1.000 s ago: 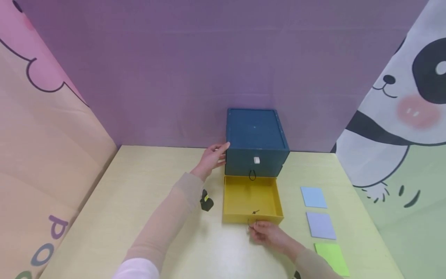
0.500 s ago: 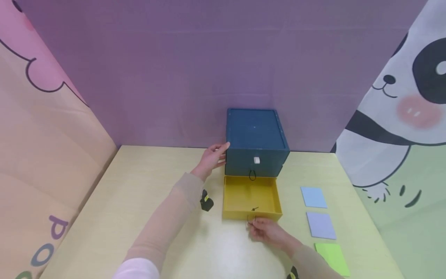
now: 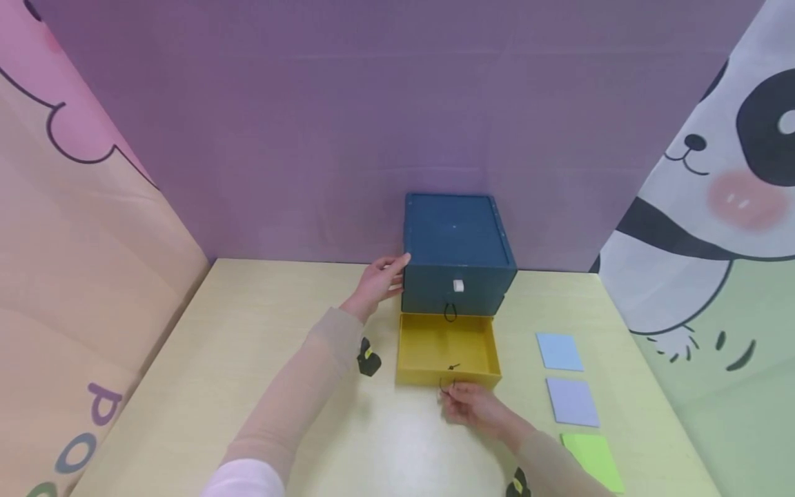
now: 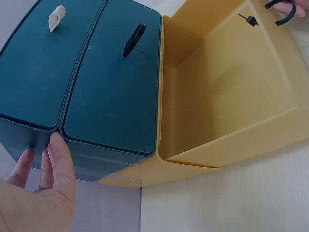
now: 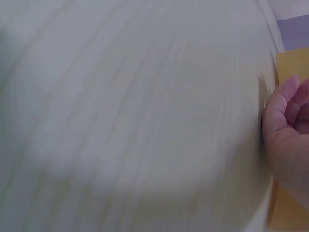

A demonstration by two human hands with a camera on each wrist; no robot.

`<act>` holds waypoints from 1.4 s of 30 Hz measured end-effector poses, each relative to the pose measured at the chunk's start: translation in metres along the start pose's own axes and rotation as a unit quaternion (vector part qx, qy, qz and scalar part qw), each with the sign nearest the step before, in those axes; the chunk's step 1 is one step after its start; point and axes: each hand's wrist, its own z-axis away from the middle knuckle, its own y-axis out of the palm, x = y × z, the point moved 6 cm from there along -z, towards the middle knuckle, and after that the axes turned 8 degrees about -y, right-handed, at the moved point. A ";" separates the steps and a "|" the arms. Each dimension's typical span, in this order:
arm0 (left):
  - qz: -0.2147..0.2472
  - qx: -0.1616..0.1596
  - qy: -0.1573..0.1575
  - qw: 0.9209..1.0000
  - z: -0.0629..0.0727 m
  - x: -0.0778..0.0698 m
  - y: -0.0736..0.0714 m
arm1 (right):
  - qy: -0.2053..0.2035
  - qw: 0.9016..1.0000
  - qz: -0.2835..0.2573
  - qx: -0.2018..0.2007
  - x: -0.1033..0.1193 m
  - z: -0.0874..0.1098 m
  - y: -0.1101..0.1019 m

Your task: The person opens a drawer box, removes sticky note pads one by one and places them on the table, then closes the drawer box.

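Observation:
A stacked drawer unit (image 3: 456, 231) stands against the back wall, its upper two drawers dark blue and closed. From its bottom, a yellow drawer (image 3: 444, 342) is pulled out, with only a small black knotted cord end (image 4: 251, 21) visible inside. My left hand (image 3: 375, 281) rests on the unit's left side, fingers fairly straight, as the left wrist view also shows. At the yellow drawer's front, my right hand (image 3: 475, 407) has curled fingers on the black loop pull (image 4: 288, 17). The right wrist view shows that hand (image 5: 289, 125) only at its edge.
Three paper squares lie right of the drawer: light blue (image 3: 559, 351), lilac (image 3: 573, 402) and green (image 3: 593, 461). The blue drawers carry a white tab (image 3: 458, 285) and a black loop (image 3: 450, 313). A purple backdrop (image 3: 310, 138) stands behind the table (image 3: 279, 310).
The yellow drawer has slid a little way back toward the unit, and my right hand has moved away from me with it. My left hand has stayed in place.

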 end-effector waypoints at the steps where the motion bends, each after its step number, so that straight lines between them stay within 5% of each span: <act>1: -0.002 0.001 -0.003 1.000 0.005 -0.003 0.001 | 0.002 1.000 0.000 -0.003 0.000 -0.001 0.000; 42: 0.003 -0.004 -0.003 1.000 0.004 0.000 0.001 | -0.021 0.999 -0.016 -0.020 0.002 -0.013 -0.005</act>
